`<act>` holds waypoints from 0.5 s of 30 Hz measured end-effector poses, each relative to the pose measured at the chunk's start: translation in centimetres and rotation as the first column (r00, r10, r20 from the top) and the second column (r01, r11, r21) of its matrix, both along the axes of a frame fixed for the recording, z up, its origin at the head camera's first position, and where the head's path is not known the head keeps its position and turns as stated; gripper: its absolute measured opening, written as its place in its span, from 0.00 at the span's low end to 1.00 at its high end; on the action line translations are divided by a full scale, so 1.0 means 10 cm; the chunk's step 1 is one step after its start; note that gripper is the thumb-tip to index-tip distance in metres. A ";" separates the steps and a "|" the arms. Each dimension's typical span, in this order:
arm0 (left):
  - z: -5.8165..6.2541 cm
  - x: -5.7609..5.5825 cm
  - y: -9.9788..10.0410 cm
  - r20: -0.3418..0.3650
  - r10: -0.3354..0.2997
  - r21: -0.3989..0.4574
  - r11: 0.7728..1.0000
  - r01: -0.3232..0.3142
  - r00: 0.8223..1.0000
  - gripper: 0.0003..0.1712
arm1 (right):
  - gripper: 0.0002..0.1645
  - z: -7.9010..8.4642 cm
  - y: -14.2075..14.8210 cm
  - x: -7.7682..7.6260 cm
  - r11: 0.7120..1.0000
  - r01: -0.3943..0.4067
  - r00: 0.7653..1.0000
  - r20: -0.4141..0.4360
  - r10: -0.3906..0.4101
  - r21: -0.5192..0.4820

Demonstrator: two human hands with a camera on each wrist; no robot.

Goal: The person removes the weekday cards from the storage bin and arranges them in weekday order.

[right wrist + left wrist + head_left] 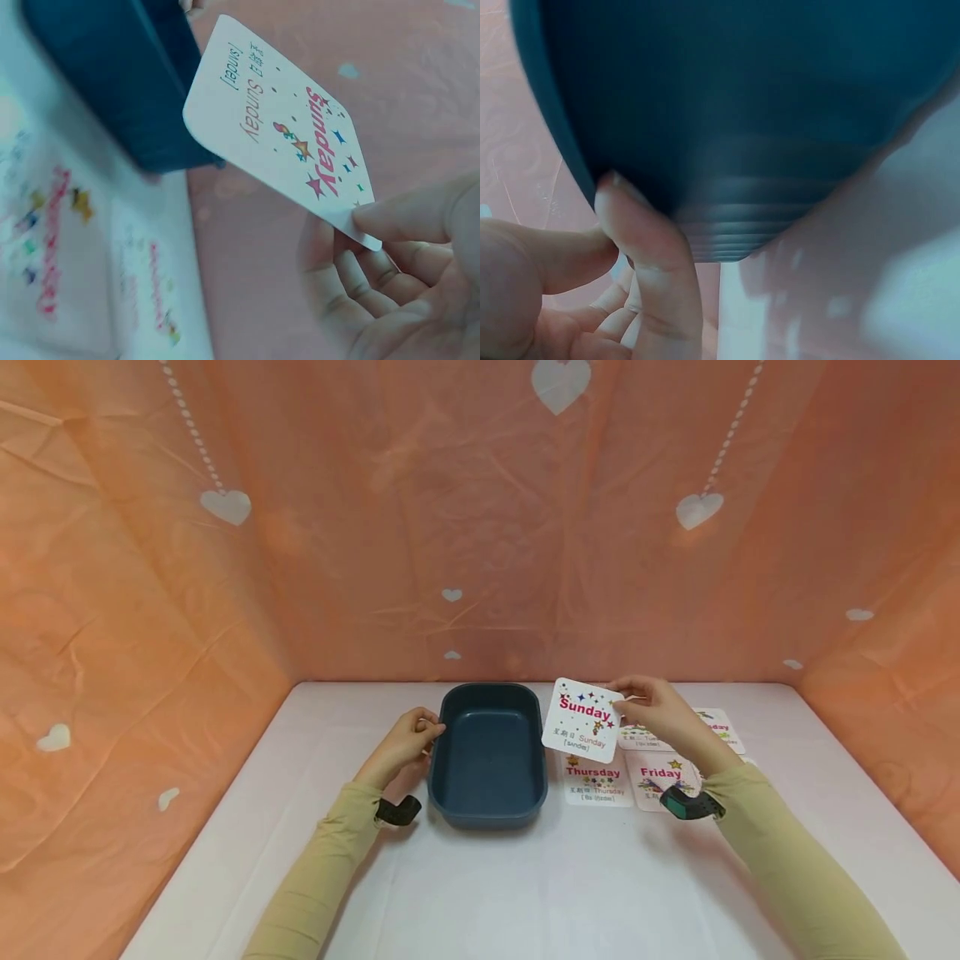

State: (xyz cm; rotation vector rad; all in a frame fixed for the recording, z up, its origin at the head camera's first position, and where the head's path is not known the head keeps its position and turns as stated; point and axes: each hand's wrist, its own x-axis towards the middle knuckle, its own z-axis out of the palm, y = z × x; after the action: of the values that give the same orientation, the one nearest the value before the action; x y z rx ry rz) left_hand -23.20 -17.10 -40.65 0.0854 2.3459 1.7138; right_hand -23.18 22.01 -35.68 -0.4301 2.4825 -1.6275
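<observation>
A dark blue rectangular basin [489, 760] with rounded corners stands on the table. At its left rim my left hand [408, 737] pinches the edge; in the left wrist view a fingertip [626, 202] lies against the basin's wall [742, 112]. My right hand [651, 706] pinches a white "Sunday" flash card [583, 720] by its right edge, between thumb and fingers. The card is held up, tilted, just right of the basin. Below it on the table lie a "Thursday" card [598, 785] and a "Friday" card [652, 772], with others partly hidden behind my right hand and forearm.
The table [480, 893] has a white cover. An orange curtain [420, 527] with white hearts closes off the back and both sides. A "Tuesday" card [637, 742] and another card [722, 727] lie in the row farther back.
</observation>
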 end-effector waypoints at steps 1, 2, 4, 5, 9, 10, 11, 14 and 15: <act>0.00 0.00 0.00 -0.001 0.002 -0.001 1.000 -0.002 1.000 0.11 | 0.19 -0.02 0.04 0.03 1.000 0.004 1.000 0.007 -0.004 0.012; 0.00 0.01 0.00 0.000 0.005 -0.003 1.000 -0.005 1.000 0.11 | 0.19 -0.05 0.07 0.06 1.000 0.006 1.000 0.014 -0.006 0.021; 0.00 0.01 0.00 0.003 0.006 -0.005 1.000 -0.006 1.000 0.11 | 0.20 -0.09 0.14 0.12 0.999 0.015 1.000 0.023 -0.016 0.050; 0.01 0.02 0.00 0.004 0.007 -0.003 1.000 -0.007 1.000 0.11 | 0.20 -0.11 0.17 0.15 0.998 0.016 1.000 0.025 -0.017 0.062; 0.03 0.02 0.01 -0.001 0.010 -0.006 1.000 -0.010 1.000 0.11 | 0.21 -0.22 0.29 0.26 0.993 0.022 0.999 0.036 -0.026 0.113; 0.03 0.02 0.01 -0.004 0.009 -0.009 1.000 -0.010 1.000 0.11 | 0.21 -0.25 0.31 0.29 0.992 0.019 0.999 0.037 -0.023 0.122; 0.03 0.02 0.01 -0.007 0.012 -0.009 1.000 -0.012 1.000 0.11 | 0.20 -0.28 0.33 0.32 0.991 0.014 0.999 0.037 -0.019 0.132; 0.02 0.01 0.01 -0.007 0.013 -0.014 1.000 -0.013 1.000 0.11 | 0.19 -0.38 0.37 0.41 0.991 -0.002 0.999 0.045 -0.004 0.137; 0.02 0.01 0.01 -0.004 0.013 -0.012 1.000 -0.013 1.000 0.11 | 0.19 -0.41 0.38 0.45 0.990 -0.005 0.999 0.049 -0.002 0.138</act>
State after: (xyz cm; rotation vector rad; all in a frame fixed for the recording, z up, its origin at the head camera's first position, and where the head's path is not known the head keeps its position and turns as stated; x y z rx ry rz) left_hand -23.10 -16.99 -40.45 0.0725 2.3647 1.7065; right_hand -18.72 25.83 -39.82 -0.3691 2.5368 -1.4362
